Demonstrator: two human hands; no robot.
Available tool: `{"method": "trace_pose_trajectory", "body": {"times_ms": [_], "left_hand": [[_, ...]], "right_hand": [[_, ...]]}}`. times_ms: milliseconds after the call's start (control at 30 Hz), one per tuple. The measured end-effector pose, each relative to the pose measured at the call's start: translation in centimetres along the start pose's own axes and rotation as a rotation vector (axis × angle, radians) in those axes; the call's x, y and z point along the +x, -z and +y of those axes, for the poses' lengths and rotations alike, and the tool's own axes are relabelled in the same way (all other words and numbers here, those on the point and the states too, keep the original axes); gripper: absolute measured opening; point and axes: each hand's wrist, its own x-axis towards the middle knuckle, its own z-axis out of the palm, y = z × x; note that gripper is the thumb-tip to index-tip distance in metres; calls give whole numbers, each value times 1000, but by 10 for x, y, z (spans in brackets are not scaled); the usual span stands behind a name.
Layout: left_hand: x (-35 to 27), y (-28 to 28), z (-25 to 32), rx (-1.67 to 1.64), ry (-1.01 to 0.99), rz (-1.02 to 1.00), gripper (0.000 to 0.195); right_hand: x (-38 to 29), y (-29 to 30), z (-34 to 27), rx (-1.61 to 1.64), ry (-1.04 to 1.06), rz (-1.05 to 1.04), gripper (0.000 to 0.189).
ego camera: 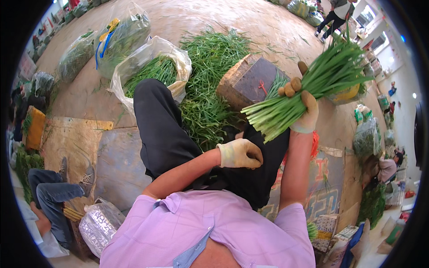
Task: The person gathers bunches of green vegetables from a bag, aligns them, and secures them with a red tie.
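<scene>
My right hand [305, 107], in a cream and brown work glove, grips a thick bundle of garlic chives [335, 70]. Its pale stem ends point down to the left and the green leaves fan out to the upper right. My left hand [242, 154], gloved the same way, rests low over my right thigh with curled fingers; nothing shows in it. Between my knees and beyond lies a loose heap of garlic chives [214, 67]. Behind the bundle stands a dark-topped block [248, 80], with a red tie and more chives [278, 85] on it.
An open plastic bag [186, 63] of chives stands beyond my left knee, with filled bags [124, 43] behind it. Flattened cardboard [117, 160] covers the floor. A seated person's legs [57, 191] are at left. Another person [336, 16] stands far right. Red twine [315, 144] hangs beside my right arm.
</scene>
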Motion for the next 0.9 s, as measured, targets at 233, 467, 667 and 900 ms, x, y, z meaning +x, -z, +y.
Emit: {"method": "trace_pose_trajectory", "body": {"times_ms": [233, 467, 667, 900], "left_hand": [[0, -15, 11, 219, 103, 7, 33], [1, -39, 49, 424, 238, -69, 34], [-1, -51, 69, 503, 152, -52, 31], [9, -46, 59, 428, 187, -189, 36]], "right_hand": [[1, 42, 31, 60, -3, 117, 67], [-5, 88, 65, 159, -86, 249, 58], [4, 88, 68, 182, -113, 237, 57], [6, 68, 66, 94, -94, 201, 67]]}}
